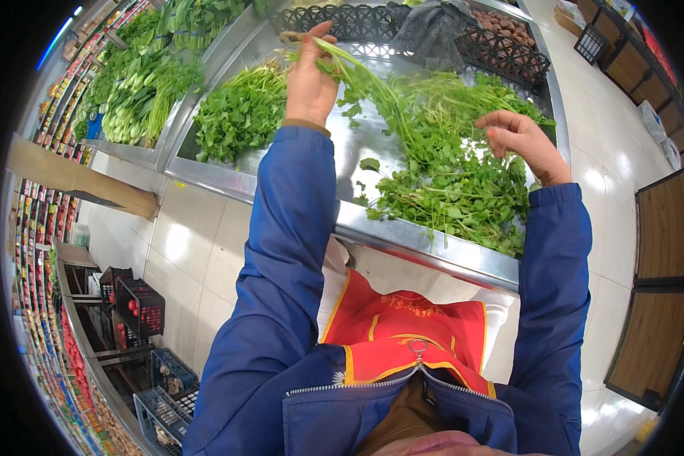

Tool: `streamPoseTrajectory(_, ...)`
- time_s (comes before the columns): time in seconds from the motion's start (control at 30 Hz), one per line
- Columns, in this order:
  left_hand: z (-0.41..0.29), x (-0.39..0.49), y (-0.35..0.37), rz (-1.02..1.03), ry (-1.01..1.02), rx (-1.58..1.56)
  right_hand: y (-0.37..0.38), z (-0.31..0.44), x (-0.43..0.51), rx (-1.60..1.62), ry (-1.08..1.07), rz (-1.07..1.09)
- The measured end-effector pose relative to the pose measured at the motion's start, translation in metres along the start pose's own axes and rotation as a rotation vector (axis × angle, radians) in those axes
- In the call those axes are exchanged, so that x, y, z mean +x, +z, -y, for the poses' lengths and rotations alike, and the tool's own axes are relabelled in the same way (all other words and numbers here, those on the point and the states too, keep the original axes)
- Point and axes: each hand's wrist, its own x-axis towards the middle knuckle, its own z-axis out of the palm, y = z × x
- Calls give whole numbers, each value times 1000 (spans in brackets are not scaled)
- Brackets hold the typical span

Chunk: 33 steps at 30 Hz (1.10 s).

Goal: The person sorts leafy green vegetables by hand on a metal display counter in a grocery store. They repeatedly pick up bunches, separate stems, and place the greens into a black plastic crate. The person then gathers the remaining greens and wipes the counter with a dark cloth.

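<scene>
My left hand (312, 80) is raised over the metal display table (370, 128), gripping a small bunch of coriander-like greens (370, 73) by its pale root end. The stems and leaves slope down to the right. My right hand (516, 139) hovers at the right side with its fingers loosely curled and apart; I see nothing held in it. Below and beside it spreads a loose, tangled heap of the same leafy greens (461, 191), reaching the table's front rim. To the left of my left hand lies a neater pile of greens (239, 111), roots pointing away.
Black plastic crates (342, 21) line the table's back, with a dark mesh cloth (433, 31) and reddish-brown potato-like produce (504, 27) there. Leafy vegetables (134, 100) fill the adjoining left stand. A column (85, 176) and stacked produce crates (139, 305) stand left; wooden cabinets (664, 228) stand right.
</scene>
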Motion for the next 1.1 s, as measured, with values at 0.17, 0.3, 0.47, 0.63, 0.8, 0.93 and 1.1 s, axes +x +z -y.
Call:
streamPoseTrajectory(0.17,4,-13,27,190,-35,271,19,-2,13,10,-74,-85)
streamPoseTrajectory(0.3,-3,-23,49,223,-134,262,29,1,17,8,-197,-180)
streamPoseTrajectory(0.47,12,-55,107,456,-150,512,54,8,21,-9,-445,-220)
streamPoseTrajectory(0.63,4,-72,135,612,2,749,52,10,13,272,-330,-406)
streamPoseTrajectory(0.8,-32,-59,122,354,-225,624,23,12,9,740,-360,-522)
streamPoseTrajectory(0.93,-31,-66,121,387,-264,828,14,10,7,868,-425,-531)
streamPoseTrajectory(1.1,3,-89,134,484,-371,843,16,9,7,863,-439,-583)
